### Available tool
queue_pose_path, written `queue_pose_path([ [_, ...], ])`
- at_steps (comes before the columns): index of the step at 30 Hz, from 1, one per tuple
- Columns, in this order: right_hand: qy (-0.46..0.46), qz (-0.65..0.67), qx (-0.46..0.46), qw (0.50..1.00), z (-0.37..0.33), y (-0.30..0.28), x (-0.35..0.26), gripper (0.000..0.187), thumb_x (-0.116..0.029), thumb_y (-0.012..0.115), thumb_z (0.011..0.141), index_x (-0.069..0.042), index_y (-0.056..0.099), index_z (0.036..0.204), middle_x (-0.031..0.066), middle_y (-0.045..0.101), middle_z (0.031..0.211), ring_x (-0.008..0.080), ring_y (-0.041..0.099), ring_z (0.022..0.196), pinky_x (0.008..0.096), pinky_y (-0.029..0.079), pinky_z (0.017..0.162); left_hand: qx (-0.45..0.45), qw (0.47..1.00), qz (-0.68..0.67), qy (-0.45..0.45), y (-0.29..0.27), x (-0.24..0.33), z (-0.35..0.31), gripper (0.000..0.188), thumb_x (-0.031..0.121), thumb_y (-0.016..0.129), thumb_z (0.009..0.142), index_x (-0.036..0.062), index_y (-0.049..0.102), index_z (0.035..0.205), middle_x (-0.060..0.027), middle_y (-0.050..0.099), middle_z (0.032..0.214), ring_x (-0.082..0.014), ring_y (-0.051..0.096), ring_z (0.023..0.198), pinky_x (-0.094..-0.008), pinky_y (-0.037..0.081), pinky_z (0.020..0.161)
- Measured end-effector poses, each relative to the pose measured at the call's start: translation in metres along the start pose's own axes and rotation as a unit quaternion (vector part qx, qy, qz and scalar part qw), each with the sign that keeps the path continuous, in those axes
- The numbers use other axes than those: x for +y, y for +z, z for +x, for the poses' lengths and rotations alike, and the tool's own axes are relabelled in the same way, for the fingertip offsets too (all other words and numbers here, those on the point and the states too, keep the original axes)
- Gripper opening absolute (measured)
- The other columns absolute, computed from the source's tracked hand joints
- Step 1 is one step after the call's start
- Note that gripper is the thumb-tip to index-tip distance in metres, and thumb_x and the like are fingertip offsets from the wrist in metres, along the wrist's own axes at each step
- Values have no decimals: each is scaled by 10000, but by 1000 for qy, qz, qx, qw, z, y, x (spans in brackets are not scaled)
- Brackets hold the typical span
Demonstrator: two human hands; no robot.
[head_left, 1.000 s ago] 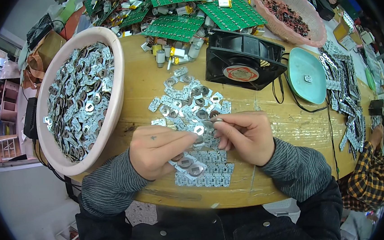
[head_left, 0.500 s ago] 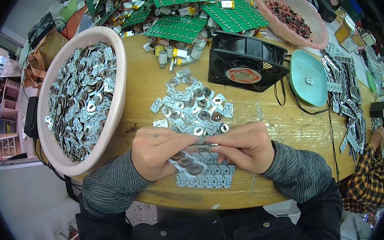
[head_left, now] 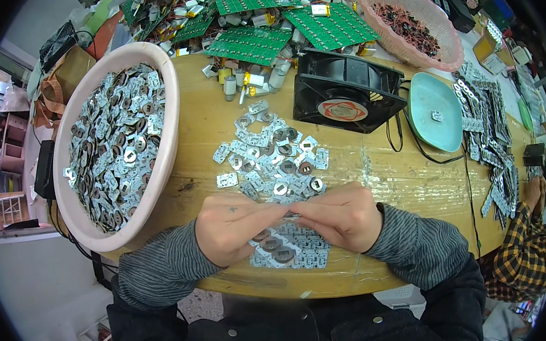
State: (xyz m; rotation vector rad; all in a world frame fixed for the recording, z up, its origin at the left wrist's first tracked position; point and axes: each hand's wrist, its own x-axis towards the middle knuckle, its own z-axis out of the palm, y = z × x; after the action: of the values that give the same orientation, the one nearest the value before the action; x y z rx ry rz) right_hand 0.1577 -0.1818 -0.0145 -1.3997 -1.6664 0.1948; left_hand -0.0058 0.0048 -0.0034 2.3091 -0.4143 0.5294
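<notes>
My left hand [head_left: 231, 230] and my right hand [head_left: 347, 217] meet fingertip to fingertip over the near edge of the table, both closed in a pinch. Out from under the left fingers comes a strip of small white circuit boards [head_left: 284, 254] carrying round dark discs. Its far end is hidden at the fingertips, where the right hand also grips. Below lie flat panels of small white circuit boards [head_left: 315, 258]. Just beyond the fingers spreads a loose pile of single small boards [head_left: 265, 150], some with brown or white discs.
At left stands a pale pink tub [head_left: 173, 114] heaped with similar boards. A black fan [head_left: 350, 90], a turquoise tray [head_left: 440, 138] and linked board strips [head_left: 493, 153] are to the right. Green circuit panels [head_left: 250, 43] and a pink basket [head_left: 453, 54] lie behind. Another person's checked sleeve [head_left: 520, 250] shows at right.
Both hands have drawn slightly closer together and lower, the fingertips now touching. The disc-bearing strip has shifted a little right and nearer to me.
</notes>
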Motion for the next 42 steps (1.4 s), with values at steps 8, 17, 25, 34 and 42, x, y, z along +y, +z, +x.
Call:
queue_pose_path([
  [8, -56, -104, 19, 993, -3, -6, -4, 400, 148, 674, 697, 123, 637, 1095, 210, 717, 846, 297, 717, 636, 347, 586, 523, 30, 999, 28, -2, -4, 3, 6, 509, 45, 765, 680, -79, 671, 1164, -118, 721, 797, -248, 713, 664, -332, 550, 585],
  [17, -61, -122, 35, 990, -3, -2, -8, 393, 169, 655, 679, 149, 628, 1071, 203, 701, 817, 277, 705, 606, 326, 571, 502, 73, 997, 0, -2, 1, 4, 7, 456, -33, 778, 675, -78, 688, 1120, -103, 655, 668, -237, 670, 567, -328, 513, 526],
  [25, -86, -146, 62, 984, 0, 3, -15, 420, 133, 631, 635, 174, 611, 1053, 175, 657, 778, 255, 662, 572, 326, 544, 474, 86, 996, 13, -27, 1, 14, 2, 415, -59, 765, 711, -77, 684, 1117, -88, 649, 670, -212, 667, 572, -311, 528, 555],
  [34, -41, -134, 89, 986, -2, 9, -15, 306, 97, 651, 722, 144, 628, 1023, 153, 657, 749, 237, 677, 587, 310, 541, 482, 107, 992, 45, -54, 9, 19, 1, 429, -14, 757, 687, -73, 690, 1107, -74, 680, 723, -202, 677, 593, -308, 533, 543],
  [42, 346, 272, 29, 898, 5, -2, -12, 127, -9, 625, 961, 103, 683, 957, 110, 714, 758, 133, 711, 643, 244, 574, 555, 46, 993, 101, 38, -3, 1, 4, 472, 68, 747, 640, -80, 699, 1085, -109, 712, 798, -208, 655, 577, -315, 481, 495],
])
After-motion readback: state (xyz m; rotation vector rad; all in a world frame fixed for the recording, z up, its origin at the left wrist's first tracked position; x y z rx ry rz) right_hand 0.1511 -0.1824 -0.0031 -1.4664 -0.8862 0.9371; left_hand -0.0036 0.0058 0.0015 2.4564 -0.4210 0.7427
